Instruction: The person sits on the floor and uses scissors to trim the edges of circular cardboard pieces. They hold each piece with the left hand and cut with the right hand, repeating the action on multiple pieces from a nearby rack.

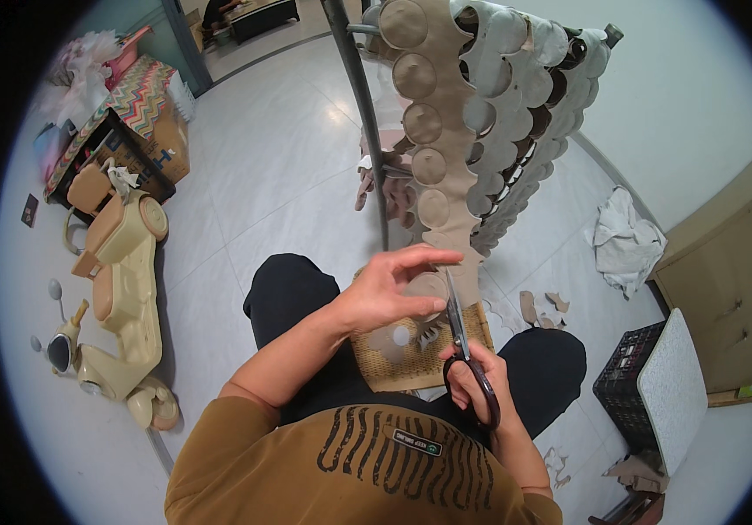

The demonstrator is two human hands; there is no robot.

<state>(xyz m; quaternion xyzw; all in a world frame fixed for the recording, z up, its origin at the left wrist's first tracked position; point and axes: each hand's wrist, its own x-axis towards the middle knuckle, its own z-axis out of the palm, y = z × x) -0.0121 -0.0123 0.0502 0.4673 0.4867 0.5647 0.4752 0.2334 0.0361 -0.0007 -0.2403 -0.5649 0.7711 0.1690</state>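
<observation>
A long beige sheet (433, 190) with round raised discs hangs from a metal rack, its lower end over a woven basket (376, 374) between my knees. My left hand (402, 289) holds a disc near that end between thumb and fingers. In my right hand (477, 380) is a pair of scissors with dark handles (460, 335); the blades point up along the sheet beside my left fingertips. Whether the blades are parted is hard to tell. Inside the basket lie pale cut pieces (392, 344).
More scalloped sheets (513, 85) hang on the metal rack (366, 105). Scraps (543, 308) and a white cloth (626, 243) lie on the floor. A black crate (625, 367) stands right, near a cabinet (737, 289); a toy scooter (123, 295) stands left, by a cardboard box (166, 141).
</observation>
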